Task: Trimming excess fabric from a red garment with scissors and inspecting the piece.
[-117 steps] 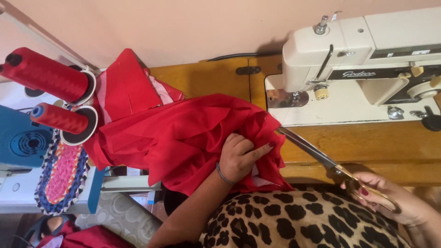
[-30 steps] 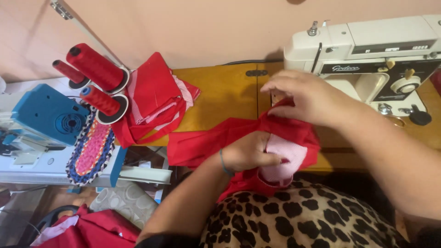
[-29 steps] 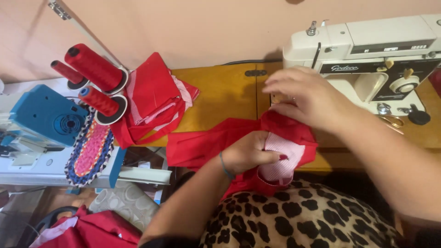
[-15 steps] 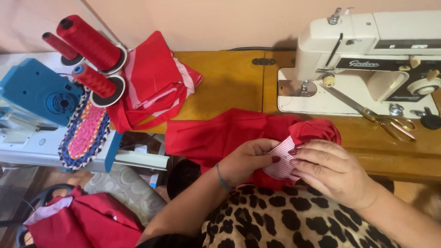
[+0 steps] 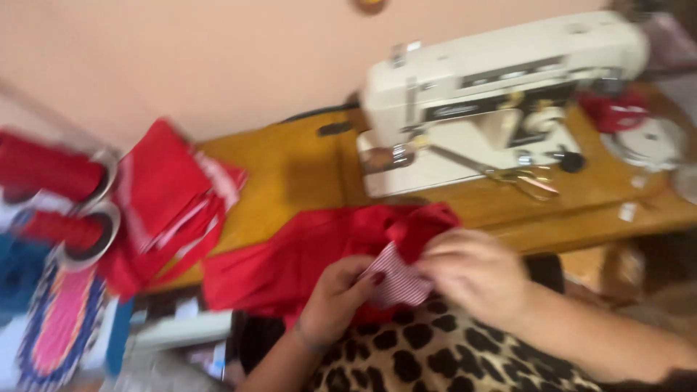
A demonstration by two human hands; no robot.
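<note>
Head view, frame motion-blurred. Landmark: white sewing machine (image 5: 501, 94) on the wooden table (image 5: 290, 181).

Left hand (image 5: 335, 297): below and left of the machine, at the table's near edge. Fingers curled together, pinching the left edge of a small red-and-white striped fabric piece (image 5: 398, 276).

Right hand (image 5: 475, 276): straight below the machine base, just right of the striped piece. Fingers closed on its right edge; the blur hides the exact fingertip contact.

Striped piece: between the two hands, touching both, over the leopard-print lap (image 5: 435, 348). It sits against the red cloth (image 5: 305, 254), which spreads leftward from the hands along the table edge below the machine.

Scissors (image 5: 523, 178): on the machine base, well apart from both hands.

Folded red fabric stack (image 5: 170, 203): far left of the machine, beside red thread cones (image 5: 51, 174).
</note>
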